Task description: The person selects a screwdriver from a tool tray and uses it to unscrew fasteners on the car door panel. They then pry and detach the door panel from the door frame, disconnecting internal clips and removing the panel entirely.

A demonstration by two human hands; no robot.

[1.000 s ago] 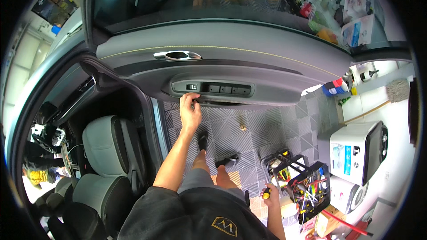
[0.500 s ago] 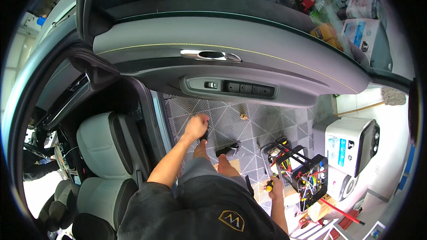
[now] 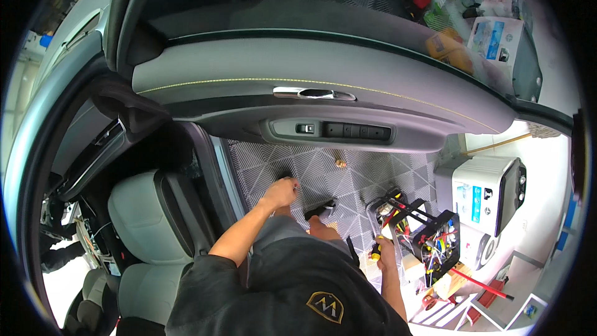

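My left hand (image 3: 281,193) is in front of the open car door (image 3: 249,109), below its inner trim panel and apart from it. Its fingers are curled closed; whatever they may hold is too small to make out. Down at my right side, my right hand (image 3: 387,254) grips a hand tool with a yellow-and-black handle (image 3: 375,250), which looks like a screwdriver. That hand is beside a black open tool tote (image 3: 443,221) crowded with tools. On the door panel are a chrome inner handle (image 3: 314,94) and a window switch panel (image 3: 329,130).
A grey-and-black car seat (image 3: 143,218) is to my left inside the door opening. Right of the tote stands a white boxy appliance (image 3: 479,193). A red bar (image 3: 479,281) juts out near the tote. A small brownish object (image 3: 340,163) lies on the patterned tile floor (image 3: 367,177).
My left hand has shifted slightly right and down in view, still closed. The right hand has risen slightly with the tool. The view of the door and car has moved a little.
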